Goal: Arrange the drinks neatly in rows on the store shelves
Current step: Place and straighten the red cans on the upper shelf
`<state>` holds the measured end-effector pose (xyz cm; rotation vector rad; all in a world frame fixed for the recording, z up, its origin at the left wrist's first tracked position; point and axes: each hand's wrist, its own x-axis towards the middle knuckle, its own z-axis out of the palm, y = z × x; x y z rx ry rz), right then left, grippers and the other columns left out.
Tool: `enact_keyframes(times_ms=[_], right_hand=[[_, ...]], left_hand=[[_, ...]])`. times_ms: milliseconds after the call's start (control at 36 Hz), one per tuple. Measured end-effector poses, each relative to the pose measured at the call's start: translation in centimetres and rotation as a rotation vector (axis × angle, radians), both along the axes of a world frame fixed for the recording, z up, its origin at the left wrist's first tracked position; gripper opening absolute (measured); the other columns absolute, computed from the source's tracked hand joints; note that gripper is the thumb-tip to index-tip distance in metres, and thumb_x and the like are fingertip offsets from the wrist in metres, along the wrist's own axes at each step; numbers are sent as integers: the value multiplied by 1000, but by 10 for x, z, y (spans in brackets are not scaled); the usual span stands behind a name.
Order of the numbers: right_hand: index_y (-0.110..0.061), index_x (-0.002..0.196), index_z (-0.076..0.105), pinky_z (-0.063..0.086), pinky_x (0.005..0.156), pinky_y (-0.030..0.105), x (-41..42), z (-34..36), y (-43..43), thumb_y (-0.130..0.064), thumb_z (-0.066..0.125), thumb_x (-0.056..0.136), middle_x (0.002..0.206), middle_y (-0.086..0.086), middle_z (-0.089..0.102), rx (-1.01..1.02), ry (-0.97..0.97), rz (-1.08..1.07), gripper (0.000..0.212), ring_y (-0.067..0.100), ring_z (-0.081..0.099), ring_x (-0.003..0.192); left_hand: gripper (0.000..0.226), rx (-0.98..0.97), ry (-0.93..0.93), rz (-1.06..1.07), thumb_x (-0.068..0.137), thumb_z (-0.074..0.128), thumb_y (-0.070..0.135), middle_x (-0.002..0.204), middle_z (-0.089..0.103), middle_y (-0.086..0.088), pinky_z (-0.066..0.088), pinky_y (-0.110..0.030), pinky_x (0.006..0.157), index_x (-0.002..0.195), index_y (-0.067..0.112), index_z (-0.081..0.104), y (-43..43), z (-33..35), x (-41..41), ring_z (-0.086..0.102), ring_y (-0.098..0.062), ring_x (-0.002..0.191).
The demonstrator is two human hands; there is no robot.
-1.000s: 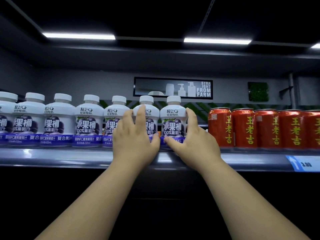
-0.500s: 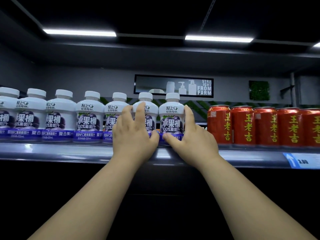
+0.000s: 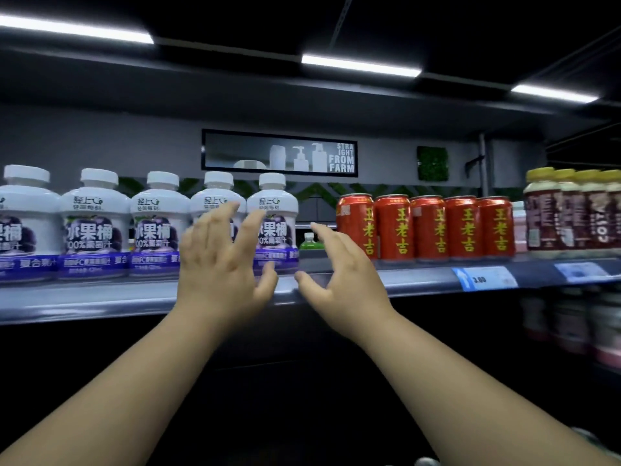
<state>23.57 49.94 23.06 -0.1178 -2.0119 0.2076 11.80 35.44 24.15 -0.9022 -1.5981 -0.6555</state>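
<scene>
White juice bottles (image 3: 154,227) are lined upright along the front edge of the grey shelf (image 3: 100,297), left of a row of red cans (image 3: 430,227). The left hand (image 3: 221,264) is held open, fingers spread, before the two rightmost bottles; contact cannot be told. The right hand (image 3: 339,274) is likewise open, nothing gripped, before the gap where a small green bottle (image 3: 307,242) is seen.

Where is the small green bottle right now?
Head view, centre: the green bottle shows far back in the gap between the rightmost white bottle and the leftmost red can.
</scene>
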Motion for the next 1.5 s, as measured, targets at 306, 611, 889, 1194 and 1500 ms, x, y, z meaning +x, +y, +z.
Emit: enact_keyframes(times_ms=[306, 611, 889, 1194, 1500], right_hand=[[-27, 150, 41, 28, 109, 23, 97, 1, 110, -37, 69, 89, 147, -8, 47, 43, 45, -133, 68, 12, 38, 136], [-25, 151, 34, 35, 110, 36, 167, 12, 247, -43, 69, 88, 145, -3, 40, -65, 22, -253, 75, 19, 38, 133], [-37, 155, 7, 46, 97, 42, 153, 25, 287, -56, 67, 86, 149, 0, 36, -148, 19, -184, 94, 25, 50, 125], [-34, 156, -2, 45, 89, 41, 152, 26, 299, -50, 59, 92, 144, 6, 48, -146, -21, -169, 89, 31, 57, 117], [-33, 156, 1, 45, 92, 42, 153, 25, 295, -60, 60, 89, 140, 6, 46, -153, -20, -196, 93, 29, 54, 119]], left_hand=[[73, -107, -55, -114, 75, 46, 52, 137, 47, -9, 40, -46, 95, 140, 19, 44, 98, 3, 89, 48, -31, 118], [70, -176, -37, -10, 76, 54, 52, 140, 47, -11, 37, -48, 100, 139, 23, 46, 217, 13, 158, 45, -33, 127], [80, -156, -33, 91, 82, 40, 63, 161, 23, -10, 1, -53, 120, 153, 31, 19, 290, 26, 172, 14, -33, 148], [85, -208, -38, 200, 89, 30, 70, 167, 7, 0, -12, -60, 117, 156, 30, -4, 298, 23, 166, -10, -32, 152], [84, -214, -52, 150, 92, 34, 68, 167, 5, -1, -11, -52, 121, 156, 31, -4, 296, 22, 167, -13, -29, 152]])
